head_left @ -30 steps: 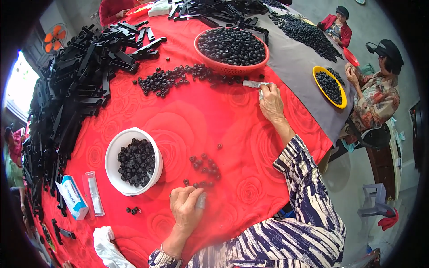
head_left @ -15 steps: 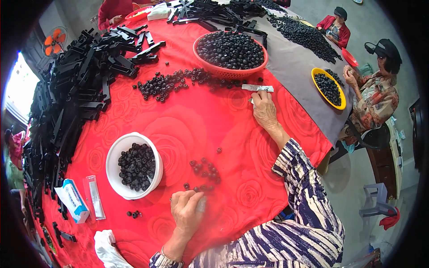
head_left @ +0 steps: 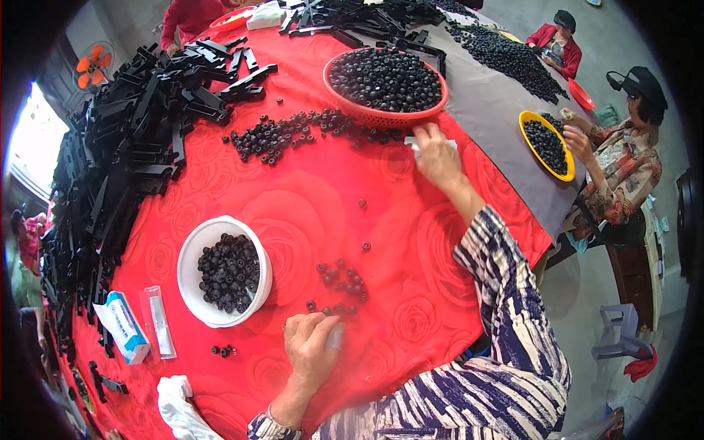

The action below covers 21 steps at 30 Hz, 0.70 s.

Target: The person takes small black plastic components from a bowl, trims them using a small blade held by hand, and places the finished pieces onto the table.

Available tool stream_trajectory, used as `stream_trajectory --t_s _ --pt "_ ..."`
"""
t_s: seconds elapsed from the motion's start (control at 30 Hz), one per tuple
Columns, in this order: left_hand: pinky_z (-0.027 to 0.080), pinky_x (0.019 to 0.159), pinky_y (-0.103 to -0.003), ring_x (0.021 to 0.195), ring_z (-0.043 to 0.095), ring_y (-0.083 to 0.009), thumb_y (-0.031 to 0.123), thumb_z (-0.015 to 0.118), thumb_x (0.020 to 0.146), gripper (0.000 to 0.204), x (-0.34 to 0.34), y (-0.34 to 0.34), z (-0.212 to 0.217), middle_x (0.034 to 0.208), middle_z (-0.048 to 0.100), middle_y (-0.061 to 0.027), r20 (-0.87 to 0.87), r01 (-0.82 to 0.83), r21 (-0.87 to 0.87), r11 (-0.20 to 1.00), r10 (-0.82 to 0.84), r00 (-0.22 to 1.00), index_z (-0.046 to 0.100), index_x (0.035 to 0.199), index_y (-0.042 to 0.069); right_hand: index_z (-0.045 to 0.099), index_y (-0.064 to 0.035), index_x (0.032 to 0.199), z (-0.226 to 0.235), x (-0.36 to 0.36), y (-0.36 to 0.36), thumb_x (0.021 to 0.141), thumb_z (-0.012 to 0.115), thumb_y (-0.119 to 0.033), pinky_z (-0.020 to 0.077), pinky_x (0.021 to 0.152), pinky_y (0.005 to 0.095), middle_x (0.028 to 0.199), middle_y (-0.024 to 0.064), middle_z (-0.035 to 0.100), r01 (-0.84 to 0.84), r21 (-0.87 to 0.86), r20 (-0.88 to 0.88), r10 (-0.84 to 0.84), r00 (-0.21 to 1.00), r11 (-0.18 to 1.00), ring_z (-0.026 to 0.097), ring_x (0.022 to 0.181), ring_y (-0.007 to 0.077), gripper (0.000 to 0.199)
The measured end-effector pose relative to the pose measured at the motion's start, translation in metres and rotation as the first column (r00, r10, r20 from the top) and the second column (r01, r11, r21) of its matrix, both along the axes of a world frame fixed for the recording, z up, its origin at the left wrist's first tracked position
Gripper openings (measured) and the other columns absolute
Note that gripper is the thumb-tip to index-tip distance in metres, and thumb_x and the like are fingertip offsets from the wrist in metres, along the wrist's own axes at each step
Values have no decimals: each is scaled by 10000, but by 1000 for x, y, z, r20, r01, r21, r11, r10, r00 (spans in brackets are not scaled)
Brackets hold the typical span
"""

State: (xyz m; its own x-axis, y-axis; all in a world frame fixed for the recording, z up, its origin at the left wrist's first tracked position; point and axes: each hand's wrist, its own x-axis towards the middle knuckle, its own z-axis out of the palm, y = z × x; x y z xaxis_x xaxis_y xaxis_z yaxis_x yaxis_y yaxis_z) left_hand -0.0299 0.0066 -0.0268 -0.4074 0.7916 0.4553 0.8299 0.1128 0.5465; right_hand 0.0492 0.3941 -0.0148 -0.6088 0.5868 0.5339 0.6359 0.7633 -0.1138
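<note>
My right hand (head_left: pixel 440 160) reaches to the beads beside the red basket (head_left: pixel 386 116), fingers bent together. Part of a white strip (head_left: pixel 412 142) shows under its fingers; what they pinch is hidden. My left hand (head_left: pixel 311 346) rests closed on the red cloth near the front, with something pale and see-through at its thumb that I cannot make out. Just beyond it lie several loose black beads (head_left: pixel 343 279). To its left stands a white tub (head_left: pixel 188 273) part full of black beads (head_left: pixel 229 273). More black beads (head_left: pixel 262 141) are strewn below the basket.
Black plastic pieces (head_left: pixel 139 117) are heaped along the left and far sides. A blue and white box (head_left: pixel 126 328), a clear packet (head_left: pixel 159 323) and a white cloth (head_left: pixel 177 407) lie at the left front. A co-worker (head_left: pixel 623 172) sits at the right by a yellow plate (head_left: pixel 562 173).
My right hand has moved up onto the white strip, toward the basket, and now covers much of it. A single bead now lies in mid-cloth. My left hand stays put.
</note>
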Motion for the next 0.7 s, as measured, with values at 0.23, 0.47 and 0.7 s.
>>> stream_trajectory --t_s 0.23,0.47,0.7 --pt "426 724 -363 806 549 -252 35 746 662 228 -1 0 0 832 617 -63 7 -3 -2 1000 3 1000 678 877 66 574 -42 913 -3 37 14 829 539 -101 518 690 506 933 197 574 25 -103 192 -4 981 994 631 814 398 109" --pt "426 717 -362 799 545 -253 32 749 659 228 -1 -1 1 830 617 -65 8 -7 -3 1000 7 1000 681 874 65 591 -27 869 14 43 35 796 554 -80 508 758 466 922 192 581 46 -15 118 -44 992 999 603 857 379 98" --pt "425 714 -366 799 546 -251 39 749 667 213 0 0 -2 829 619 -66 27 -11 -4 1000 12 1000 683 867 68 651 -31 889 5 -15 50 778 563 -104 519 767 462 985 174 624 169 -109 512 -90 855 980 604 905 357 159"
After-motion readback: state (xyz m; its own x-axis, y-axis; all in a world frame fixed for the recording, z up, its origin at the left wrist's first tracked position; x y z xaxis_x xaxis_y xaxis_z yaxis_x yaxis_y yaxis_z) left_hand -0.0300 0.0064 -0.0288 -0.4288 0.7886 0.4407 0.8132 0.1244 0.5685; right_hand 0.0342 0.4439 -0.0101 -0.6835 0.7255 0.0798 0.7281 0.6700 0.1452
